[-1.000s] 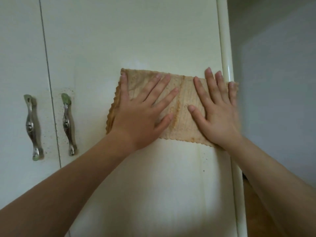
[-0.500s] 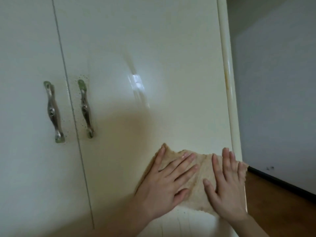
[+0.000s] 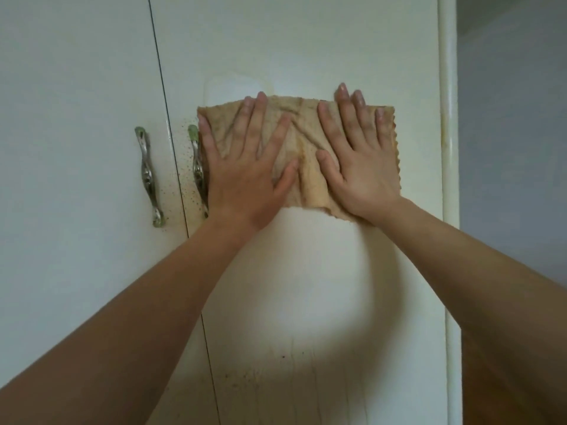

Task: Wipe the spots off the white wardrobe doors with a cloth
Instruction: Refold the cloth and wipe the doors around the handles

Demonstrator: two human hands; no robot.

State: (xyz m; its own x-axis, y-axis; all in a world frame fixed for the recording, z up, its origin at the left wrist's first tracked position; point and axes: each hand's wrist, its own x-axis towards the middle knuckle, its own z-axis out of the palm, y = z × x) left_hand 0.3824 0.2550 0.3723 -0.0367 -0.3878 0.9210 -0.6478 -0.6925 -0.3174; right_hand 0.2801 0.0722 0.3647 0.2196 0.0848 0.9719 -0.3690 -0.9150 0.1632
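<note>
A beige cloth (image 3: 302,139) with a scalloped edge lies flat against the right white wardrobe door (image 3: 306,41). My left hand (image 3: 245,173) presses its left half with fingers spread. My right hand (image 3: 359,167) presses its right half the same way. Brown spots (image 3: 184,176) speckle the door around the right silver handle (image 3: 196,167), which my left hand partly hides. More specks (image 3: 242,378) and faint drip streaks show low on the door.
The left door (image 3: 76,118) carries its own silver handle (image 3: 148,176). A rounded white corner post (image 3: 448,148) ends the wardrobe on the right. Beyond it stands a grey wall (image 3: 515,148) over a brown wooden floor (image 3: 506,388).
Both hands slid the cloth from handle height down the door, then back up and slightly left, ending beside the right handle. The cloth is now more wrinkled between the hands.
</note>
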